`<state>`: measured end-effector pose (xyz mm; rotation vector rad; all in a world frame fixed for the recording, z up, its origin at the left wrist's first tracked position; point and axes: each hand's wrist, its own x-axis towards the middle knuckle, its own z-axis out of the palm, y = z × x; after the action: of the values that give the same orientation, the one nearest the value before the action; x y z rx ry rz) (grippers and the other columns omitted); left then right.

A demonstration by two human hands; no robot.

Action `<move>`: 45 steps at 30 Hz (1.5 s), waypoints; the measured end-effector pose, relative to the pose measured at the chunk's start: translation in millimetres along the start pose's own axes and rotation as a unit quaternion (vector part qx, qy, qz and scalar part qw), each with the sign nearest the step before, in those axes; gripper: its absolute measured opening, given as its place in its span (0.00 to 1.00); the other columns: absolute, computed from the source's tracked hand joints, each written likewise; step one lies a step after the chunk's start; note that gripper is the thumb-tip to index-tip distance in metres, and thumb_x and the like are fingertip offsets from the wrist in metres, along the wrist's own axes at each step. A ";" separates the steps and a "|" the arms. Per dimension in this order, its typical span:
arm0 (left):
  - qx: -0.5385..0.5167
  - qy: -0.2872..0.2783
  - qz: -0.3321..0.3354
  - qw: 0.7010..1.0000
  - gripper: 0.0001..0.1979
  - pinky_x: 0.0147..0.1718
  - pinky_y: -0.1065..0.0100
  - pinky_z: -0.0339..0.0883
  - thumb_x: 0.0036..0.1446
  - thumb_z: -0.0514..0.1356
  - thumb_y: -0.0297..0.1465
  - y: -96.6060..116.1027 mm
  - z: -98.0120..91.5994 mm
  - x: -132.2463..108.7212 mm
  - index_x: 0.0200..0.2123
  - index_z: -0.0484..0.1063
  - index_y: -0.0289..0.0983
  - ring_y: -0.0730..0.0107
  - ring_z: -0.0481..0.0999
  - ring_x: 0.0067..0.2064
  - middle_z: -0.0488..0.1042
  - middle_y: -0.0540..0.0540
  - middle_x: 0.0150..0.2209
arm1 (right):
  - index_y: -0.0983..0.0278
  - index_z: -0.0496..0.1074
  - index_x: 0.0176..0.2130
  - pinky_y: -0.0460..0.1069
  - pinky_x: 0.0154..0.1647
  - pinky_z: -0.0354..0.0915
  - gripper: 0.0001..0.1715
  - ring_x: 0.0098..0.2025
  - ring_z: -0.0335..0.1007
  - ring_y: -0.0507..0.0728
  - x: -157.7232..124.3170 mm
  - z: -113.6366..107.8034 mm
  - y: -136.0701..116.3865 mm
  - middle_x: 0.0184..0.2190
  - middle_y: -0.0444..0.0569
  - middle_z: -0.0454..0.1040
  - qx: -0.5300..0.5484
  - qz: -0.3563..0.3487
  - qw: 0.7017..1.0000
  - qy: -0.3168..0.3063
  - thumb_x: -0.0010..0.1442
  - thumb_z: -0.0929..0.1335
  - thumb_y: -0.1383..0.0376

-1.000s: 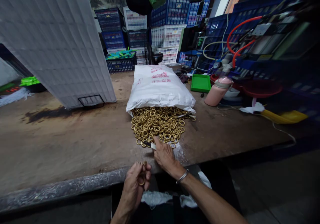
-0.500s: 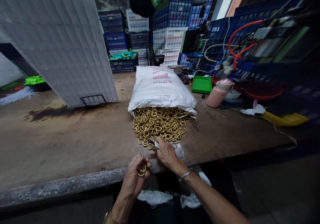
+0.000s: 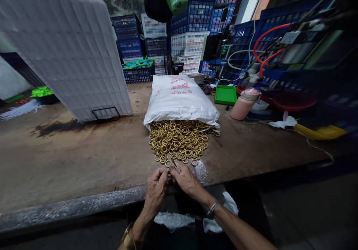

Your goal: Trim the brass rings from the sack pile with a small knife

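Observation:
My left hand (image 3: pixel 156 188) is closed at the table's front edge, its thumb and fingers pinching a gold-coloured ring (image 3: pixel 169 174), mostly hidden. My right hand (image 3: pixel 186 179) meets it from the right, fingers wrapped round a small knife-like tool (image 3: pixel 175 167) with a thin dark tip and a pale part. Whether the tool touches the ring I cannot tell. Just beyond both hands spreads a heap of gold-coloured rings (image 3: pixel 176 142), spilling from the open mouth of a white sack (image 3: pixel 179 99) with red print.
A tall pale ribbed panel (image 3: pixel 84 56) stands on the wooden table (image 3: pixel 84 160) at the left. To the right are a pink bottle (image 3: pixel 244 104), a green tray (image 3: pixel 226 95) and a machine with red hoses (image 3: pixel 261 45). Stacked crates (image 3: pixel 190 43) rise behind.
My right hand has drawn back from the edge of the heap with the tool and joined my left hand. The left hand has turned and risen slightly, its rings now mostly hidden.

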<state>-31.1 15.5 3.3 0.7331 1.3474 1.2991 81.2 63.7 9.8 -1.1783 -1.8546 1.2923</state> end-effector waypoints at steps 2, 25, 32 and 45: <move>0.006 0.002 0.012 1.000 0.17 0.13 0.78 0.45 0.45 0.60 0.43 1.1 -0.6 -1.8 0.22 0.64 0.35 0.84 0.53 0.14 0.58 0.58 0.15 | 0.64 0.61 0.24 0.42 0.22 0.53 0.16 0.21 0.54 0.48 0.3 0.7 -1.5 0.17 0.39 0.60 0.027 0.025 0.999 -0.013 0.58 0.57 0.58; 0.110 -0.053 0.070 0.990 0.10 0.19 0.74 0.49 0.51 0.50 0.32 4.4 -11.4 -7.8 0.20 0.60 0.36 0.78 0.54 0.22 0.56 0.55 0.19 | 0.59 0.68 0.23 0.46 0.30 0.65 0.21 0.29 0.69 0.58 16.9 0.5 24.0 0.23 0.48 0.74 -0.091 0.004 0.996 -0.015 0.43 0.63 0.45; 0.119 -0.063 0.019 0.991 0.07 0.20 0.73 0.53 0.48 0.50 0.29 -4.1 -22.3 -5.2 0.21 0.64 0.36 0.75 0.61 0.22 0.62 0.53 0.20 | 0.57 0.72 0.28 0.47 0.30 0.65 0.21 0.34 0.71 0.59 18.4 6.8 29.8 0.31 0.49 0.77 -0.115 0.018 0.993 -0.024 0.41 0.64 0.45; 0.092 -0.033 0.015 0.995 0.10 0.20 0.72 0.53 0.48 0.49 0.29 -15.1 -29.0 -5.0 0.20 0.67 0.36 0.75 0.59 0.20 0.62 0.52 0.18 | 0.60 0.71 0.26 0.48 0.35 0.65 0.25 0.34 0.70 0.61 22.6 13.8 15.8 0.25 0.50 0.75 -0.126 0.078 0.987 -0.055 0.39 0.62 0.43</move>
<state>-53.7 -0.8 -14.6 0.9189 1.4203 1.1740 65.0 80.4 -10.4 -1.4346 -2.0876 1.2546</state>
